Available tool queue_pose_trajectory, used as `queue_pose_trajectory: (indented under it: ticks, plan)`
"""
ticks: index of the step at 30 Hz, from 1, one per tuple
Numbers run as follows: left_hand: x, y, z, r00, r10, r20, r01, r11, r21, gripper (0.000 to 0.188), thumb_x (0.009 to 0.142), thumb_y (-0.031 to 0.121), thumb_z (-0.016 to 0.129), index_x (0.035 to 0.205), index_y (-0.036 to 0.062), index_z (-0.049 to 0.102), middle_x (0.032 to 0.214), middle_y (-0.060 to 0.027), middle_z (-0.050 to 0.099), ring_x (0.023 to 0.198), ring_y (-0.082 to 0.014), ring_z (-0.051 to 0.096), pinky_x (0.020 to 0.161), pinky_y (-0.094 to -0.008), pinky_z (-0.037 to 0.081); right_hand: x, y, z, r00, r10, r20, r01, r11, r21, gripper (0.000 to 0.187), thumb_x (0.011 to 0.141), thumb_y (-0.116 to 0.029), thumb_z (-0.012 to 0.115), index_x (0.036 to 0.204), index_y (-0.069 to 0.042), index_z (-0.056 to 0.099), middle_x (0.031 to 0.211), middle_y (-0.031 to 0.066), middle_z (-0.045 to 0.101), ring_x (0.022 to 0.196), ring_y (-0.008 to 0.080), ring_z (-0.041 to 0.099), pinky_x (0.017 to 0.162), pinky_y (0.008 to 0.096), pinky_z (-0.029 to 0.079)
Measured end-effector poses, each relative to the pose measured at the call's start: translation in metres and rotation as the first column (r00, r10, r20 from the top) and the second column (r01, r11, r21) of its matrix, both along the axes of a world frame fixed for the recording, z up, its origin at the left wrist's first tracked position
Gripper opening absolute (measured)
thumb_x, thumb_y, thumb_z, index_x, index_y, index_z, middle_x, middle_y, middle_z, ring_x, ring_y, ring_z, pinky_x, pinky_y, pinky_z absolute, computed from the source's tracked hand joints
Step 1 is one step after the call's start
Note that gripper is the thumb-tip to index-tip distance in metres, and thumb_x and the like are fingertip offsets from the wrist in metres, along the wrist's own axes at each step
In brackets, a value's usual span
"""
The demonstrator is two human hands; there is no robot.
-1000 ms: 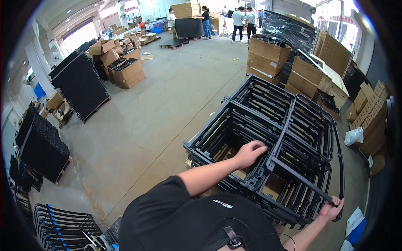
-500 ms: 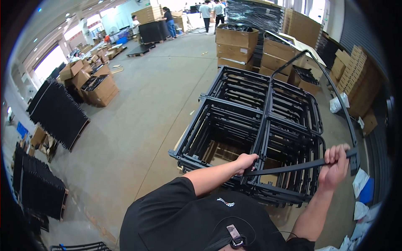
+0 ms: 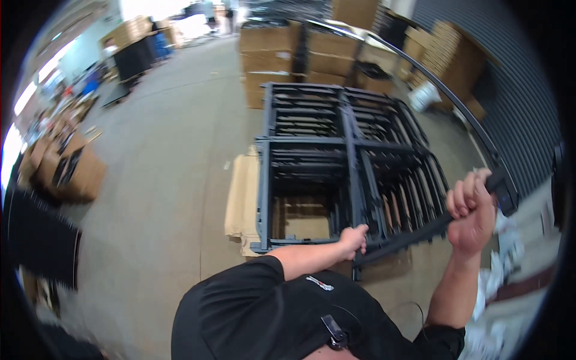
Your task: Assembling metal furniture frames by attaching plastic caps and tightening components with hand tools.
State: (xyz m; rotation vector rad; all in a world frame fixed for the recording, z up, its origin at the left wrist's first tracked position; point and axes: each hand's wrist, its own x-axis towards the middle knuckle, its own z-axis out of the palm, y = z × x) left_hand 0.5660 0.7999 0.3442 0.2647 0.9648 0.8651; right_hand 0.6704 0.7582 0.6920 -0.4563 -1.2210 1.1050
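Observation:
A black metal frame is tilted up over the right side of a stack of similar black frames. Its long side arcs away toward the boxes at the back. My left hand is closed around the bar at the frame's near inner end, by the middle of the stack. Raised at the right, my right hand has its fingers wrapped round the near bar, close to the outer corner. Whether the inner edge of the held frame touches the stack, I cannot tell.
Flat cardboard lies along the stack's left side. Cartons stand behind it, and a grey ribbed shutter runs along the right. White bags lie at the lower right. An open carton stands far left.
The view has turned, and the stack now sits squarer and further left in it. My right hand has risen a little with the frame's outer corner. Both hands keep their hold.

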Motion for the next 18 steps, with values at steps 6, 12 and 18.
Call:
queue_pose_trajectory:
  ticks: [6, 12, 18]
  plan:
    - [0.006, -0.046, 0.008, 1.0, -0.001, 0.03, 0.001, 1.0, 0.011, 0.027, 0.099, 0.025, 0.059, 0.081, 0.008, 0.047, 0.061, -0.0025, 0.045, 0.046, -0.0166, 0.047, 0.04, -0.0359, 0.042, -0.04, -0.098, 0.011, 0.983, -0.135, 0.122, 0.132, 0.991, 0.031, 0.028, 0.09, -0.019, 0.067, 0.096, -0.009, 0.042, 0.072, -0.0002, 0.038, 0.057, 0.0097, 0.035, 0.051, 0.0268, 0.031]
    - [0.004, -0.065, 0.06, 0.995, -0.023, 0.094, -0.008, 0.948, 0.317, 0.029, 0.101, 0.024, 0.058, 0.081, 0.0065, 0.046, 0.059, -0.0047, 0.048, 0.042, -0.0178, 0.048, 0.037, -0.0351, 0.042, -0.057, -0.251, 0.015, 0.908, -0.407, 0.096, 0.389, 0.906, 0.166, 0.044, 0.076, -0.037, 0.084, 0.082, -0.011, 0.049, 0.072, 0.0021, 0.05, 0.063, 0.0184, 0.048, 0.063, 0.0345, 0.044]
    - [-0.023, -0.078, 0.113, 1.0, -0.02, -0.005, 0.019, 0.799, 0.601, 0.027, 0.101, 0.023, 0.058, 0.083, 0.0082, 0.045, 0.054, -0.0016, 0.048, 0.038, -0.0145, 0.048, 0.036, -0.032, 0.041, -0.07, -0.432, -0.069, 0.512, -0.69, 0.512, 0.794, 0.608, 0.024, 0.071, 0.067, -0.025, 0.089, 0.125, 0.001, 0.059, 0.122, 0.0216, 0.064, 0.111, 0.0369, 0.065, 0.102, 0.0457, 0.045]
